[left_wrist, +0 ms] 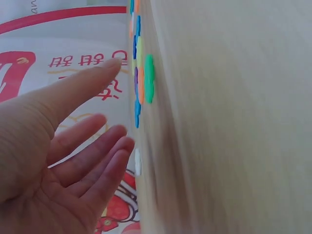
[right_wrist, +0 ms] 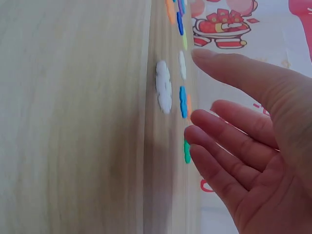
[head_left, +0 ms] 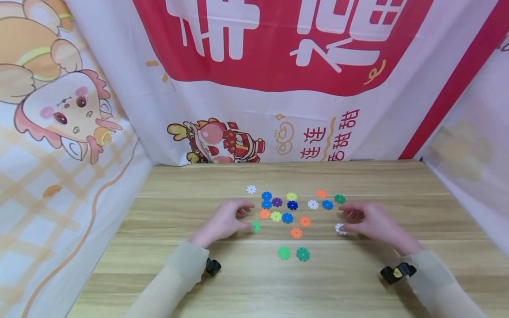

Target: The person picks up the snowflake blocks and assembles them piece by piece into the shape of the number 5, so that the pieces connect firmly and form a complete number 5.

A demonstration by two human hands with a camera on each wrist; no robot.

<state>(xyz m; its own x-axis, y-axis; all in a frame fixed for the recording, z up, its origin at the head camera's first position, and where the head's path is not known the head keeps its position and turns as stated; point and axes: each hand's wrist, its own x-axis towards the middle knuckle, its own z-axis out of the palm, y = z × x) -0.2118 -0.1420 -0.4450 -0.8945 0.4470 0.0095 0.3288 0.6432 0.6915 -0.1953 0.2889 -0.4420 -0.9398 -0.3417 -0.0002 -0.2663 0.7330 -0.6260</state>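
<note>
Several notched plastic discs, like snowflake building pieces, lie flat on the wooden table (head_left: 246, 282). My left hand (head_left: 228, 221) is at the left of the group, thumb and fingers apart, nothing between them. Its thumb overlaps a light green disc (head_left: 256, 227) in the head view; the left wrist view shows a gap between that green disc (left_wrist: 149, 79) and the hand (left_wrist: 73, 146). On the other side, my right hand (head_left: 370, 221) hovers with fingers spread beside a white disc (head_left: 340, 229). The right wrist view shows that white disc (right_wrist: 164, 87) apart from the hand (right_wrist: 253, 146).
Between the hands lie orange (head_left: 296, 232), blue (head_left: 287, 217), purple (head_left: 277, 202) and yellow (head_left: 291, 196) discs. Two green discs (head_left: 284, 253) lie nearer the front. A printed cloth (head_left: 278, 84) hangs behind the table, with more cloth at both sides.
</note>
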